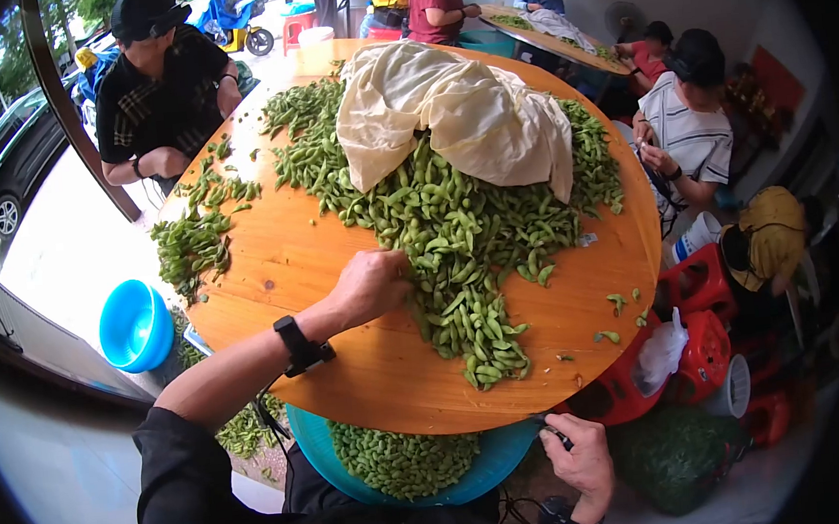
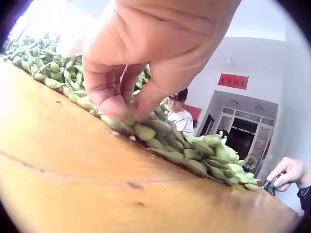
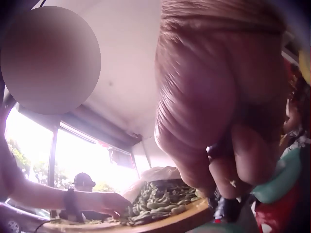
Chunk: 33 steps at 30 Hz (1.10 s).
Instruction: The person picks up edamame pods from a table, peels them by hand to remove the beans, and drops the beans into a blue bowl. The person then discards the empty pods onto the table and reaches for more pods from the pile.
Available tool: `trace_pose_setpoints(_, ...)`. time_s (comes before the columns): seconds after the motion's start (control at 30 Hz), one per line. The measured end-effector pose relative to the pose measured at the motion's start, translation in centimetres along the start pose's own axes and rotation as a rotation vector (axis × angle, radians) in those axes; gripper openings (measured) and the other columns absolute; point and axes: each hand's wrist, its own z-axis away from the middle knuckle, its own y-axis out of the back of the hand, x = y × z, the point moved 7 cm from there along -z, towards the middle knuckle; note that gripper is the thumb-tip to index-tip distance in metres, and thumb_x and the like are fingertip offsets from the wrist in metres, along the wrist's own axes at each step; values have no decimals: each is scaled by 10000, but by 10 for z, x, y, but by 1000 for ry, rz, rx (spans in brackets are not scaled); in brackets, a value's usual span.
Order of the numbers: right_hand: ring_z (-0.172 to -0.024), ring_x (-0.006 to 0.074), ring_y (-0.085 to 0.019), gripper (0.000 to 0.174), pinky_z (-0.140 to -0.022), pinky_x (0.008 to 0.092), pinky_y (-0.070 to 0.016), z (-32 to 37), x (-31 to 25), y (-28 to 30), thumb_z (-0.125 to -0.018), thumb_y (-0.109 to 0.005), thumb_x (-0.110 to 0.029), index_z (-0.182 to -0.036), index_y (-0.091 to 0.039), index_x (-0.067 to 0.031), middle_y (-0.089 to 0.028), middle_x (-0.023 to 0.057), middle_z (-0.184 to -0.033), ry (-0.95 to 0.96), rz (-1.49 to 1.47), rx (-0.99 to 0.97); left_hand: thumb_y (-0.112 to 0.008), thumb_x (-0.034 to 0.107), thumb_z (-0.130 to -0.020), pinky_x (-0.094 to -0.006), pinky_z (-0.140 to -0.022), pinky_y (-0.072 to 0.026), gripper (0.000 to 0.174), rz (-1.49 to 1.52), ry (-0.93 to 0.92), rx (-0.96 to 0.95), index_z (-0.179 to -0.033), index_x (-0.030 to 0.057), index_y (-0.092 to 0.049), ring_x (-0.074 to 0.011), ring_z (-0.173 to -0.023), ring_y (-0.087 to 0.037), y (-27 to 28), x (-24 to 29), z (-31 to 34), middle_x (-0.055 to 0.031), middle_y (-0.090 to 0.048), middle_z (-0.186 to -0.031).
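My left hand (image 1: 374, 287) is at the near left edge of a heap of green soybean pods (image 1: 456, 229) on a round wooden table (image 1: 291, 262). In the left wrist view its thumb and fingertips pinch a soybean pod (image 2: 130, 121) low at the heap's side. Beyond the table's near right edge, my right hand (image 1: 581, 458) grips a small black tool (image 1: 556, 436), mostly hidden by the fingers. Under the near edge stands a blue-green basin (image 1: 514, 457) holding many shelled green beans (image 1: 406, 460).
A cream cloth (image 1: 447, 112) covers the heap's far part. Trimmed stalks and pods (image 1: 191, 242) lie at the table's left. Two people sit around this table. Red stools (image 1: 708, 353) and a dark green bag (image 1: 676, 458) stand at right; a blue basin (image 1: 136, 326) is on the left floor.
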Motion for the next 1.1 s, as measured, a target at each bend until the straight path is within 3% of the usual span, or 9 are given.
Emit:
trace_pose_setpoints(0.1, -688, 230, -677, 184, -600, 307, -504, -14, -31, -13, -824, -653, -12, -1004, -677, 20, -669, 143, -816, 97, -162, -76, -701, 103, -818, -360, -672, -541, 175, 129, -9, 89, -957, -2, -706, -257, -712, -682, 20, 7, 12, -160, -687, -801)
trace_pose_setpoints(0.23, -674, 210, -667, 162, -592, 295, -494, -39, -64, -36, -844, -642, -18, -996, -675, 27, -665, 132, -801, 91, -241, -85, -676, 107, -875, -313, -623, -537, 175, 257, 120, 32, -1021, 14, -702, -198, -639, -656, 19, 3, 31, -111, -691, -799)
trace_pose_setpoints(0.33, -640, 183, -636, 166, -572, 289, -478, -59, -71, -58, -860, -621, -9, -1015, -666, 34, -655, 124, -784, 155, -403, -4, -673, 127, -912, -259, -561, -510, 182, 610, 271, -124, -1052, 9, -673, -125, -610, -634, 10, 19, 55, -67, -690, -800)
trace_pose_setpoints(0.47, -574, 99, -547, 202, -518, 264, -448, -73, -68, -85, -893, -582, 9, -1082, -628, 60, -619, 79, -747, 50, -549, 33, -705, 167, -909, -218, -533, -462, 169, 911, 285, -159, -941, 26, -618, -68, -632, -611, -2, 28, 80, -11, -642, -757)
trace_pose_setpoints(0.57, -579, 30, -505, 236, -489, 199, -411, -71, -75, -100, -946, -568, -38, -1164, -591, 49, -557, -10, -771, -101, -941, -50, -692, 173, -923, -190, -539, -433, 137, 1189, 276, -242, -892, 74, -603, -30, -643, -575, -11, 47, 97, 52, -593, -729)
trace_pose_setpoints(0.7, -547, 26, -482, 232, -465, 200, -384, -68, -85, -105, -957, -613, -80, -1143, -604, 59, -499, -26, -723, -102, -986, -92, -696, 120, -907, -224, -626, -481, 117, 1265, 227, -185, -947, 40, -621, -68, -716, -592, -22, 51, 115, -4, -626, -839)
trace_pose_setpoints(0.93, -528, 29, -446, 253, -458, 200, -349, -67, -83, -100, -956, -620, -82, -1161, -605, 66, -494, -33, -687, -47, -1048, -105, -662, 46, -916, -261, -679, -507, 73, 1566, 321, -172, -968, 22, -616, -101, -739, -595, -31, 53, 128, -26, -623, -866)
trace_pose_setpoints(1.0, -524, 28, -403, 260, -461, 196, -325, -63, -81, -109, -972, -579, -64, -1194, -595, 72, -485, -35, -675, -140, -1256, -227, -662, 26, -911, -254, -675, -509, 72, 1495, 291, -106, -964, 22, -613, -99, -740, -597, -30, 53, 127, -31, -623, -875)
trace_pose_setpoints(1.1, -540, 24, -378, 270, -465, 192, -308, -58, -78, -111, -986, -530, -46, -1222, -586, 73, -476, -31, -686, -169, -1256, -220, -670, -20, -886, -244, -668, -518, 96, 1302, 226, 7, -947, 18, -606, -98, -747, -606, -28, 55, 130, -38, -617, -876)
